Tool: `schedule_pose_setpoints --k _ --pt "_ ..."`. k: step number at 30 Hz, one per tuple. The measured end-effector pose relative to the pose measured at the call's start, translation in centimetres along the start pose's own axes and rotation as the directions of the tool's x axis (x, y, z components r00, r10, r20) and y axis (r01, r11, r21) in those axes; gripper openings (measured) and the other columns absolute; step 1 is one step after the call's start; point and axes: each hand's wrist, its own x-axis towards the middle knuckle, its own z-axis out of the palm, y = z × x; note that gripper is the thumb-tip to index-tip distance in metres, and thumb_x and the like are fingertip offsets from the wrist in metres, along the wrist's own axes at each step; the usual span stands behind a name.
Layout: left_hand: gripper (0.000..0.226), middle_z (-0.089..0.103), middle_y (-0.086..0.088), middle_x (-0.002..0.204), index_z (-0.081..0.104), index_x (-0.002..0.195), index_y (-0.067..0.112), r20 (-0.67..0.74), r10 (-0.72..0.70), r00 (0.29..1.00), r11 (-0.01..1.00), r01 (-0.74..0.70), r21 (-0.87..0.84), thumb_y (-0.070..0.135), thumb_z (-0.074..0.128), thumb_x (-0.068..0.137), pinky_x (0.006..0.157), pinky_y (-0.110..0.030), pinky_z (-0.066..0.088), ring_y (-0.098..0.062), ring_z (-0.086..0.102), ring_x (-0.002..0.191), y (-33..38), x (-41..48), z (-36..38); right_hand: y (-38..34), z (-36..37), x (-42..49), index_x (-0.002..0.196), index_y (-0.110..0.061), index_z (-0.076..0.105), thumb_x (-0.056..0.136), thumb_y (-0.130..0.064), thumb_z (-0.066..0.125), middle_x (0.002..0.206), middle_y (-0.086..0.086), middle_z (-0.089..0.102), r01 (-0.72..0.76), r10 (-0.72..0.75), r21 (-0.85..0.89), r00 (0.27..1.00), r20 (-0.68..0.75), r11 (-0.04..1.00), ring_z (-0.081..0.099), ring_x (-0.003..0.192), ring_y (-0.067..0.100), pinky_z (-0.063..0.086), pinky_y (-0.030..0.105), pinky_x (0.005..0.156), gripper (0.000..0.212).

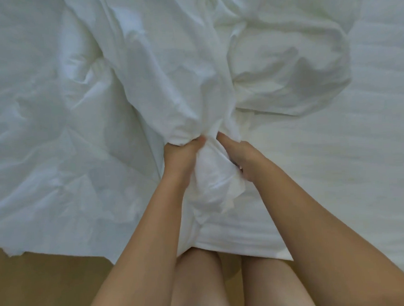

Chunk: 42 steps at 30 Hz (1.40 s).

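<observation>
A crumpled white duvet cover (pixel 158 68) lies bunched over the middle of the bed. Its near end is gathered into a thick twist (pixel 213 175) that runs toward me between my two hands. My left hand (pixel 184 154) grips the twist from the left, fingers curled into the cloth. My right hand (pixel 240 155) holds the same bunch from the right, thumb pointing forward, its fingers buried in the folds.
The bed's flat white sheet (pixel 339 168) spreads to the right, and its near edge runs just in front of my bare legs (pixel 199 278). More loose white cloth (pixel 43 162) drapes over the left edge. A tan wooden floor (pixel 50 287) lies below.
</observation>
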Motion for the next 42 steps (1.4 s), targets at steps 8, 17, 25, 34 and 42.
schedule_pose_setpoints --k 8,17,25,34,42 --pt "0.024 0.073 0.005 0.091 0.066 0.093 0.018 0.118 0.019 0.993 0.999 -0.014 -0.047 0.015 0.078 0.073 0.069 -0.021 0.054 -0.01 0.069 0.086 0.6 0.1 -0.9 -2.7 0.1 0.7 0.099 -0.007 0.066 0.083 -0.019 0.063 0.097 0.012 0.069 0.041 -0.057 0.305 0.997 0.044 0.951 0.067 0.089 0.027 0.056 0.038 0.08 0.02" --pt "0.048 0.067 -0.012 0.116 0.069 0.11 0.012 0.52 -0.118 0.846 0.845 0.361 -0.395 0.049 0.056 0.082 0.095 -0.04 0.049 -0.027 0.063 0.109 3.4 1.0 0.3 -2.6 -2.2 -1.1 0.073 -0.024 0.056 0.094 -0.044 0.046 0.052 -0.015 0.06 0.378 -0.386 -0.079 0.91 -0.151 0.922 0.057 0.05 0.0 0.042 0.016 0.044 0.031" --pt "0.037 0.071 -0.013 0.103 0.068 0.108 0.002 0.073 -0.17 0.983 0.951 0.183 -0.249 0.011 0.076 0.073 0.085 -0.045 0.055 -0.028 0.069 0.093 3.3 2.8 0.3 -2.2 -1.9 -2.0 0.066 -0.021 0.058 0.096 -0.039 0.05 0.064 -0.009 0.06 0.495 -0.456 -0.022 0.781 -0.427 0.868 0.058 0.057 0.001 0.046 0.015 0.051 0.036" --pt "0.039 0.067 -0.007 0.098 0.059 0.116 0.01 -0.13 -0.159 0.979 0.98 0.172 0.102 0.041 0.045 0.097 0.055 -0.025 0.044 -0.021 0.064 0.08 1.4 4.6 -5.1 -0.2 6.9 -3.9 0.136 -0.02 0.04 0.093 -0.026 0.05 0.122 0.005 0.035 0.629 -0.683 -0.604 0.707 0.183 0.49 0.045 0.111 0.026 0.045 0.035 0.088 0.045" --pt "0.053 0.06 -0.011 0.122 0.053 0.127 0.006 -0.219 0.142 0.965 0.96 -0.08 0.268 0.043 0.054 0.089 0.096 -0.036 0.045 -0.026 0.056 0.113 3.1 3.5 -3.9 -0.6 6.3 -2.8 0.128 -0.026 0.049 0.083 -0.044 0.055 0.135 0.004 0.032 0.643 -0.595 -0.478 0.756 0.273 0.599 0.029 0.125 0.02 0.031 0.032 0.103 0.049"
